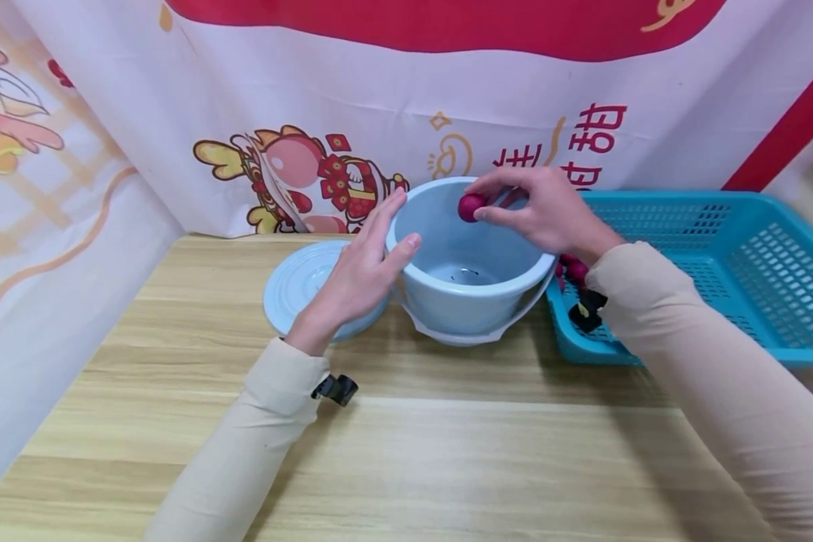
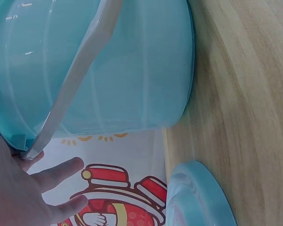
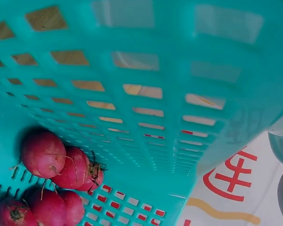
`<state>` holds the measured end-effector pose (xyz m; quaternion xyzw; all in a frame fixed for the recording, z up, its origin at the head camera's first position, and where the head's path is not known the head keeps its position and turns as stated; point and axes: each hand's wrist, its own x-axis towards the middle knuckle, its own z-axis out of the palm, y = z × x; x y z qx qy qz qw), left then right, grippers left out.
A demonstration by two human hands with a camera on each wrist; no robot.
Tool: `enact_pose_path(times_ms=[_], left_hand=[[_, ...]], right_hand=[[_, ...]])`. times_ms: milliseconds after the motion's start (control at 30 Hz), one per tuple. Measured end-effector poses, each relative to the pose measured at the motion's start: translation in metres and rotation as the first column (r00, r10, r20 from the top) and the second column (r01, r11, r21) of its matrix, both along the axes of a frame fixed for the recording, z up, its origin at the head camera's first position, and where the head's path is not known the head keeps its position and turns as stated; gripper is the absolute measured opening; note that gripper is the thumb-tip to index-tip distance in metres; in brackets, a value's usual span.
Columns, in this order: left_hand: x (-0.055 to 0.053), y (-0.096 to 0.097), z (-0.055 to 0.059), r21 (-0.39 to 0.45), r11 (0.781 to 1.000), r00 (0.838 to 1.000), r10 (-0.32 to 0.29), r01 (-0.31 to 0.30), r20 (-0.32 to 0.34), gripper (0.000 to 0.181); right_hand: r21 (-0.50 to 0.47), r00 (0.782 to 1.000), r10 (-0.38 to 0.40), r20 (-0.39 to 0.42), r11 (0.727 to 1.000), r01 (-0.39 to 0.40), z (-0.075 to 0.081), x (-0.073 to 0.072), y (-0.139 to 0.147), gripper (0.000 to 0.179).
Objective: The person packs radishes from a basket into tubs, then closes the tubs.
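A red radish [image 1: 470, 208] is pinched between the thumb and fingers of my right hand [image 1: 542, 207], over the mouth of the light blue bucket [image 1: 461, 309]. On the bucket's left rim rests my left hand [image 1: 359, 271], its fingers extended and thumb near the rim. In the left wrist view the fingers of that hand [image 2: 23, 183] are spread beside the bucket's pale handle [image 2: 73, 84], which hangs down along the wall. A few small dark marks show on the bucket's inner floor.
Right of the bucket stands a teal perforated basket [image 1: 752, 346], with several more radishes [image 3: 43, 153] at its near-bucket end. The round blue lid [image 1: 281, 293] lies on the wooden table [image 1: 447, 452], left of the bucket. A printed cloth [image 1: 345, 83] hangs behind.
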<state>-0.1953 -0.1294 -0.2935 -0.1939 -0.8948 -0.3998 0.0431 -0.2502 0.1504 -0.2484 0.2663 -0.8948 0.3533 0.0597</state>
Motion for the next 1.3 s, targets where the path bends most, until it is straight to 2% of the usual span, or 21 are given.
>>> enact_pose_path(times_ms=[700, 1000, 1300], left_hand=[[0.0014, 0.0003, 0.0015, -0.009, 1.000, 1.000, 0.009, -0.009, 0.002, 0.072], [0.0016, 0.0004, 0.0025, -0.011, 1.000, 1.000, 0.011, -0.011, -0.003, 0.072], [0.0004, -0.0002, 0.0004, -0.009, 1.000, 1.000, 0.022, -0.022, 0.020, 0.072]], right_hand=[[0.100, 1.000, 0.018, -0.017, 0.995, -0.017, 0.0002, -0.0036, -0.0025, 0.043], [0.079, 1.000, 0.014, 0.016, 0.997, -0.016, 0.0050, 0.0002, -0.0026, 0.041], [0.077, 0.999, 0.025, 0.028, 0.997, -0.027, 0.0028, -0.0032, -0.0029, 0.042]])
